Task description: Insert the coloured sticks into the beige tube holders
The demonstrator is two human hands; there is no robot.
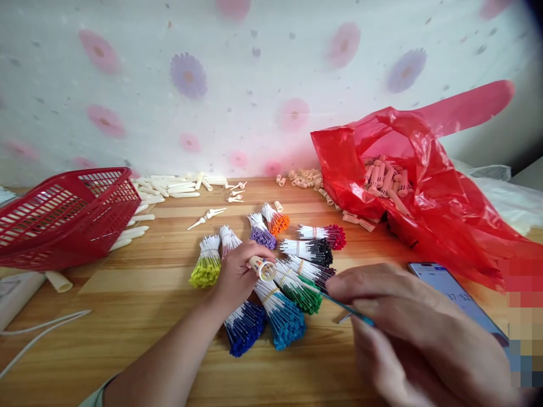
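Observation:
My left hand [240,268] is closed around a short cream slotted pen barrel [266,270], whose open round end faces me with coloured bits showing inside. Pinched in my right hand [407,316] is a thin pen refill [314,288], white toward the tip and blue at the back. Its white tip points left at the barrel, a little short of the opening as far as I can see. Below and around the hands lie banded refill bundles: light blue [284,319], dark blue [244,330], green [307,297], yellow [205,263], black [309,251], red [328,236], orange [276,221] and purple [261,234].
A red plastic basket [72,226] stands at left beside white tubes [169,189]. Small pointed cream parts [207,216] lie mid-table. At right, a red bag [436,192] holds pinkish slotted barrels [386,178]. A phone [449,291] lies behind my right hand.

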